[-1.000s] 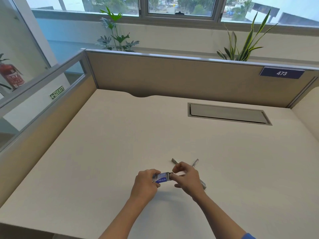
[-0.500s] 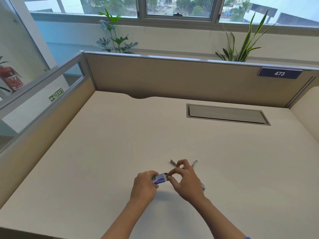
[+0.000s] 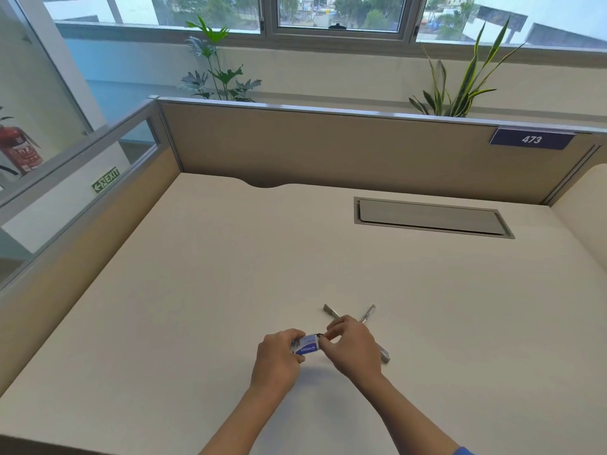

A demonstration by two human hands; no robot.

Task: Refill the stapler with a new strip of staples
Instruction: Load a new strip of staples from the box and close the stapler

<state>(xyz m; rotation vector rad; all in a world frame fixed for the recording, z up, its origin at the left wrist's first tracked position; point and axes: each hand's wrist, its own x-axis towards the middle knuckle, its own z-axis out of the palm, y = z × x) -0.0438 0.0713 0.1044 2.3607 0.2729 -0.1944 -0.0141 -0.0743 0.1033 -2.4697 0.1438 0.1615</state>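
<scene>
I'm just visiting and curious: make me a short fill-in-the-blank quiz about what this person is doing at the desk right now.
1. The left hand holds a small blue and white ____ of staples.
2. The right hand pinches at the open end of the box, on its ____ side.
3. The opened metal stapler lies on the desk just behind the ____ hand.
4. The sign on the partition reads ____.

Missing words: box; right; right; 473
</scene>
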